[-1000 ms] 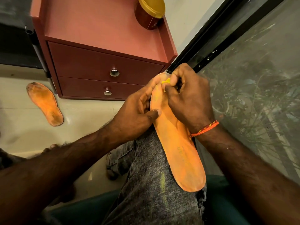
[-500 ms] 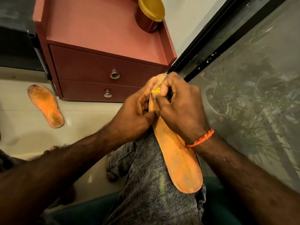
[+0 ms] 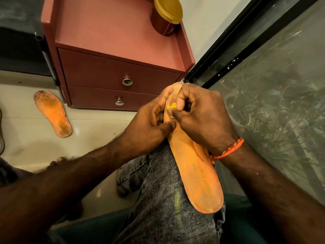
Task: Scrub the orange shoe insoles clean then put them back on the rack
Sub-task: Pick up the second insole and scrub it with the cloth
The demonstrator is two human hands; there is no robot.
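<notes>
While one orange insole [image 3: 193, 166] lies lengthwise along my grey-trousered thigh [image 3: 163, 199], I grip its far end with my left hand [image 3: 149, 125], fingers wrapped behind it and thumb pressed flat on its face. My right hand [image 3: 200, 115] is curled tight, pinching a small yellow scrap [image 3: 171, 106] against the insole's far part. A second, dirtier insole [image 3: 52, 113] lies on the floor [image 3: 26, 148] to the left, near the red drawer unit [image 3: 116, 55] carrying a yellow-lidded jar [image 3: 166, 14].
</notes>
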